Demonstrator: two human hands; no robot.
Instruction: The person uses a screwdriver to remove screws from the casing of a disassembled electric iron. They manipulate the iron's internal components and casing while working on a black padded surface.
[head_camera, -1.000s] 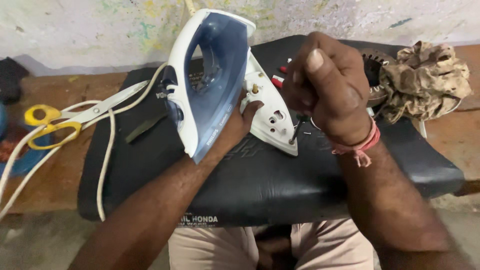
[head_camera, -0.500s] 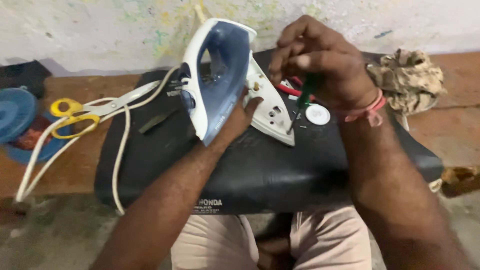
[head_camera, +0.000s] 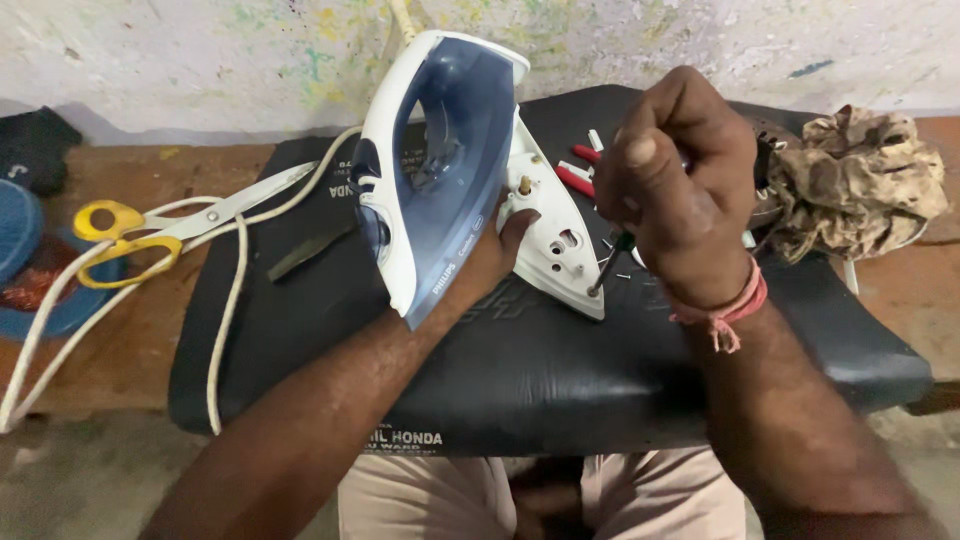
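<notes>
A blue and white clothes iron (head_camera: 440, 170) stands tilted on a black cushioned seat (head_camera: 520, 370), its white underside (head_camera: 555, 240) exposed with a brass stud showing. My left hand (head_camera: 495, 250) reaches under the iron body and steadies it; most of the hand is hidden. Closed around a screwdriver (head_camera: 604, 268), my right hand (head_camera: 680, 190) has the dark shaft pointing down at the edge of the white base. A pink thread band circles my right wrist.
Yellow-handled scissors (head_camera: 140, 235) and the iron's white cord (head_camera: 230, 290) lie at the left. A crumpled camouflage cloth (head_camera: 860, 180) sits at the right. Red-handled tools (head_camera: 578, 170) lie behind the iron. A dark strip (head_camera: 310, 250) rests on the seat.
My right hand has shifted from the right side of the base to its front edge, with the screwdriver tip now down at the base. The view has moved slightly.
</notes>
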